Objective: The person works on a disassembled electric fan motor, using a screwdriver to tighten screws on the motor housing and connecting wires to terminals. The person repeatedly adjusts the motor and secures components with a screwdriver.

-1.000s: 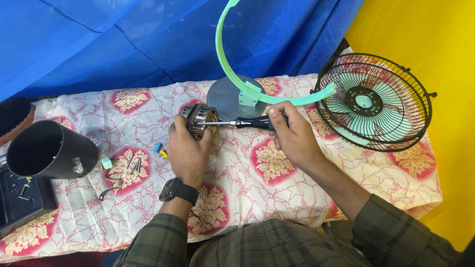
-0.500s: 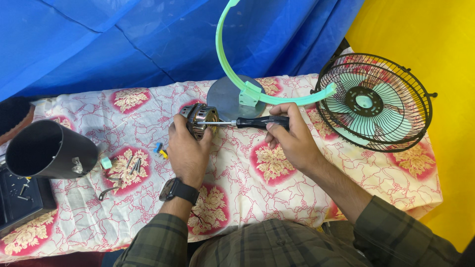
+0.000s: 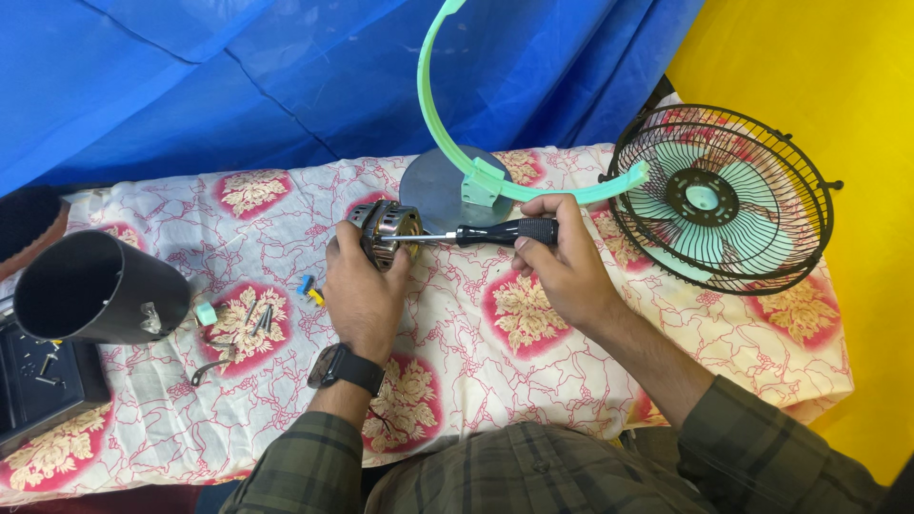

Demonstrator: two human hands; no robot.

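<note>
The small round electric motor with copper windings and a metal frame (image 3: 384, 231) lies on the counter (image 3: 457, 362), under the fingers of the left hand (image 3: 360, 286), which are clamped around its near side. Compared with a second ago almost nothing has moved: the motor sits at the same place, and the black-handled screwdriver (image 3: 495, 231) has the same level line, its thin steel shaft meeting the right side of the motor. The right hand (image 3: 562, 266) is closed on the handle; only its grip seems slightly turned, so I judge the work on a screw is continuing, not finished. Just beyond the fingers stands a grey round base with a pale green curved arm (image 3: 476, 181). To the right of the right hand lies a black wire fan cage with pale green blades (image 3: 721, 198). Well left of the left hand are small loose screws and parts (image 3: 249, 319) and a black cylinder housing (image 3: 100, 286).
</note>
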